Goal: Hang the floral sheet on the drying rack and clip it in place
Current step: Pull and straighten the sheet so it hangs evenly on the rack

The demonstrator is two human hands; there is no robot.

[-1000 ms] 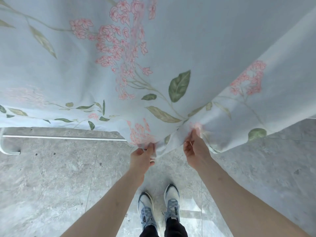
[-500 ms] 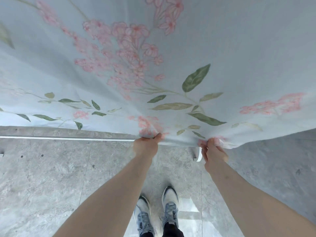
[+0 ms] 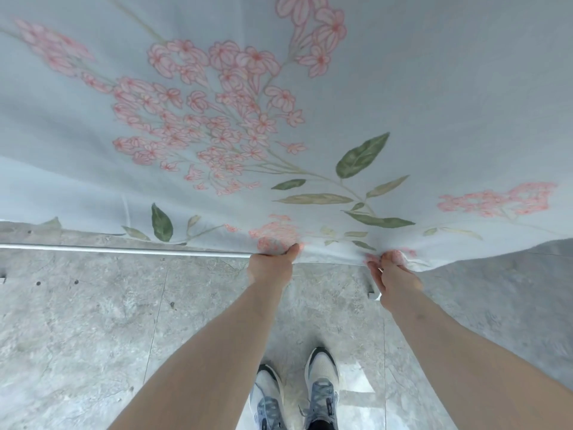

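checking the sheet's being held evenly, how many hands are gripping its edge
2. The left hand grips the sheet edge at the rack's white bar; the right hand grips the same edge just to its right, fingers partly hidden in the fabric.

grey marbled floor tiles (image 3: 93,336); two sneakers (image 3: 321,386) below.

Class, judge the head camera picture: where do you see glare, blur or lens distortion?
Head view: soft, even daylight; glare patch on the floor beside the shoes; wide-angle stretch of both forearms; slight blur at the right edge of the floral sheet.
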